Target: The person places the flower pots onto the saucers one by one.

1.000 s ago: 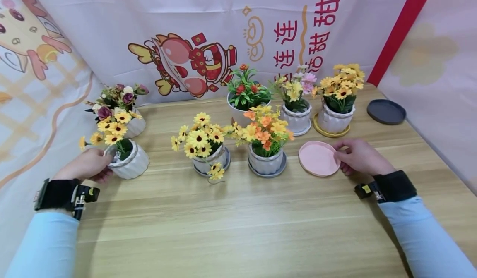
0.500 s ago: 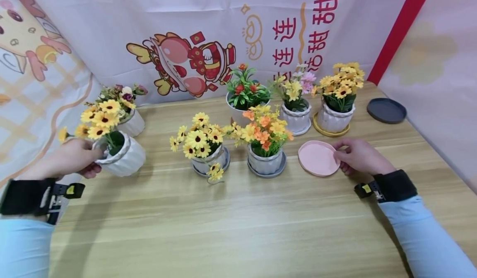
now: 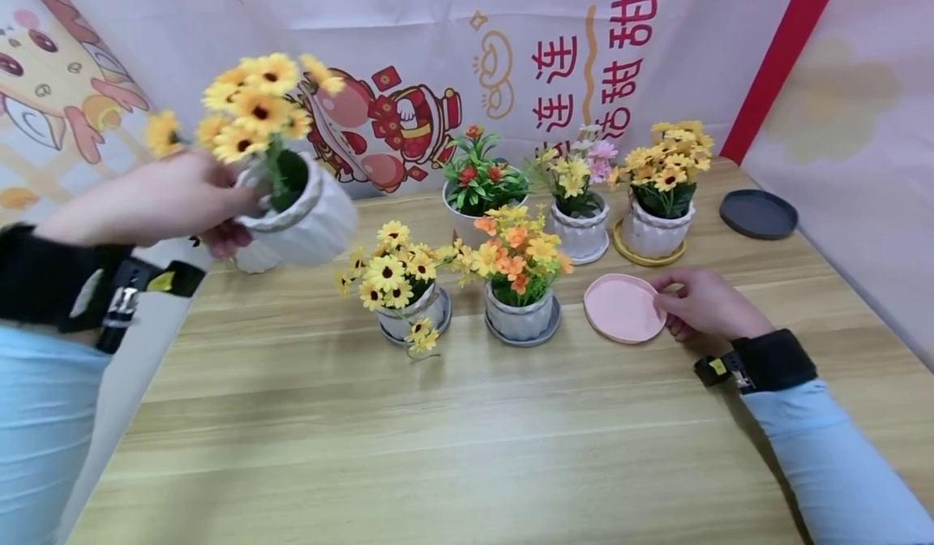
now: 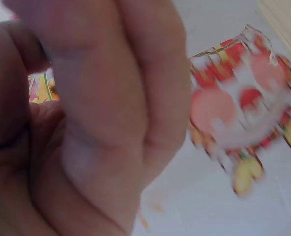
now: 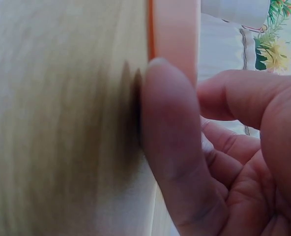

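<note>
My left hand [image 3: 171,196] grips the rim of a ribbed white flowerpot [image 3: 310,221] with yellow, dark-centred flowers, raised above the table and tilted. In the left wrist view the curled fingers [image 4: 101,88] fill the left side and the pot is hidden behind them. On the right, my right hand [image 3: 700,306] pinches the right edge of a round pink saucer [image 3: 622,310] between thumb and fingers. The right wrist view shows the saucer edge [image 5: 175,39] close over the wooden tabletop, with the thumb and a finger on either side of it.
Two potted plants on grey saucers, one yellow-flowered [image 3: 412,318] and one orange-flowered [image 3: 520,318], stand mid-table. Behind them are a red-flowered pot [image 3: 467,221], a pink-and-yellow one [image 3: 580,233] and one on a yellow saucer [image 3: 657,233]. A dark saucer [image 3: 759,213] lies back right.
My left hand has lifted the yellow-flowered pot off the table, first drawing left, then moving up and right, now covering the purple-flowered pot behind. The right hand and pink saucer have stayed put.
</note>
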Demonstrator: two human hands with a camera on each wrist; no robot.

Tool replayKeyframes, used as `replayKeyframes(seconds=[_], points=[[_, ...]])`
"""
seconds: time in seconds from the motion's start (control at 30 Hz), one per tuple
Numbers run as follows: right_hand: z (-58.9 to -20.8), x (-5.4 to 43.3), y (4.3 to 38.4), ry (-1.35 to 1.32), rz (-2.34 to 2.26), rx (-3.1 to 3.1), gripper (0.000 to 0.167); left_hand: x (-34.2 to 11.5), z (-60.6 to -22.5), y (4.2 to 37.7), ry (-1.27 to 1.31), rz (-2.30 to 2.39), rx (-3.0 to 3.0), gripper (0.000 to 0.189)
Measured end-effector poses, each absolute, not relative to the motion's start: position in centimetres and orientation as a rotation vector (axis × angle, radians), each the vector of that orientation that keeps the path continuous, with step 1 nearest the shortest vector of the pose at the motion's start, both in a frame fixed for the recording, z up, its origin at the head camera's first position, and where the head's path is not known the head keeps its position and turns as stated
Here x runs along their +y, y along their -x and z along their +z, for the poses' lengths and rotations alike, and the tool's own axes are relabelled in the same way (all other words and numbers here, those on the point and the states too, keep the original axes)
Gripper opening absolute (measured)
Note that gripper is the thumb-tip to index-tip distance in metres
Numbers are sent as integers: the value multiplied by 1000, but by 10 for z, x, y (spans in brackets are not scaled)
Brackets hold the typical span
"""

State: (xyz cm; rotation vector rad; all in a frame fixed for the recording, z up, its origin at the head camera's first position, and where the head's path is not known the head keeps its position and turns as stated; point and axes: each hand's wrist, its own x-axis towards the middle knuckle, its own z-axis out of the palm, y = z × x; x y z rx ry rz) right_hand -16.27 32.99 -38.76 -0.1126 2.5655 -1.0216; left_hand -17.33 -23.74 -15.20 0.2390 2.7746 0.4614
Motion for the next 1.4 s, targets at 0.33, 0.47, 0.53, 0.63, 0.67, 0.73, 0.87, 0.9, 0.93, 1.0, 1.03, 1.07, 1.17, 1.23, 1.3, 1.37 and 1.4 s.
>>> replayKeyframes(seconds=[0.33,0.47,0.53,0.63,0.67,0.73,0.87,0.9,0.93,1.0,1.03,1.07,1.17,1.23,1.3,1.37,1.4], points=[[-389,335,163,109,-1030,2570,29,-92,-129,192,-512,508,2622,34],[-391,335,163,112,-1060,2562,29,-39,-137,200,-577,541,2571,33],[-392,335,163,127,-1077,2565,28,-15,-146,203,-584,611,2531,30],[-392,336,163,136,-1085,2577,26,19,-161,206,-572,729,2472,24],[-392,336,163,137,-1086,2580,26,30,-166,207,-554,764,2457,22],[-391,335,162,130,-1086,2583,26,49,-178,207,-519,829,2420,18],[-392,335,163,124,-1105,2584,27,78,-203,207,-526,872,2365,17],[-393,335,164,128,-1112,2584,26,84,-209,207,-537,859,2349,18],[-393,335,164,135,-1116,2587,26,89,-215,207,-549,830,2350,23],[-394,335,165,137,-1117,2594,24,99,-225,207,-567,774,2341,32],[-394,335,165,131,-1117,2594,24,104,-230,207,-572,735,2341,38],[-394,335,165,125,-1114,2595,23,108,-234,206,-582,695,2345,42],[-393,335,165,100,-1098,2605,21,118,-247,207,-600,617,2354,50],[-393,335,165,83,-1097,2600,21,124,-255,208,-625,558,2372,42],[-393,337,166,76,-1088,2601,22,128,-263,210,-636,523,2381,28],[-393,338,166,72,-1097,2592,21,132,-271,211,-631,490,2383,14],[-393,338,166,73,-1106,2585,20,134,-274,211,-630,463,2388,13]])
